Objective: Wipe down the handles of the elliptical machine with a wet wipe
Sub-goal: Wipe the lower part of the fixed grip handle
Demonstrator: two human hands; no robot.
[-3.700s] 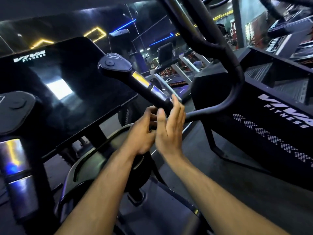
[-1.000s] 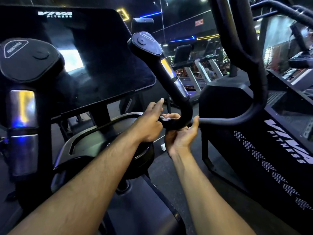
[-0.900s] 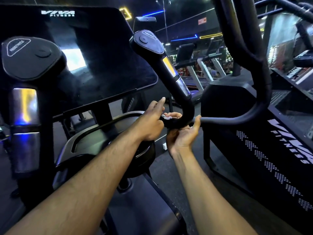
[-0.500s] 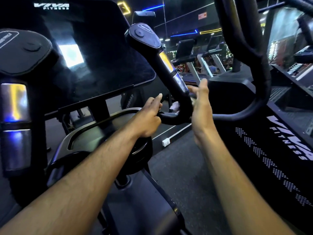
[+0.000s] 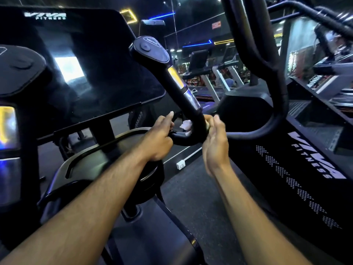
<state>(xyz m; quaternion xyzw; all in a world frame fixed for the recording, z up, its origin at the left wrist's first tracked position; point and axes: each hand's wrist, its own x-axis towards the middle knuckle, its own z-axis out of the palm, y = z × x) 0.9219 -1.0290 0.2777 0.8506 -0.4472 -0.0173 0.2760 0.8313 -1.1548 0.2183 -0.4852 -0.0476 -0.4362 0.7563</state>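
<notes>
Both hands at the bend of the elliptical handle, wet wipe bunched on it between them.

Left hand (image 5: 159, 139) grip: fingers curled round the black handle (image 5: 183, 104) at the low end of its bend, index finger raised. Right hand (image 5: 215, 146) grip: fingers mostly straight, palm turned in, fingertips touching the handle's far side; cannot tell if it pinches anything, blurred there. Wet wipe (image 5: 186, 125): white, crumpled, on the inside of the bend, just right of the left grip and left of the right one; most of it is hidden by the tube. Text: "VIVA FITNESS" on the console (image 5: 80, 60) up-left of the grips, and on the neighbouring machine (image 5: 313, 159) right of them. Label on the handle's end cap (image 5: 150, 48) too small to read. Second handle (image 5: 11, 115) far left, cut off by the frame edge.
</notes>
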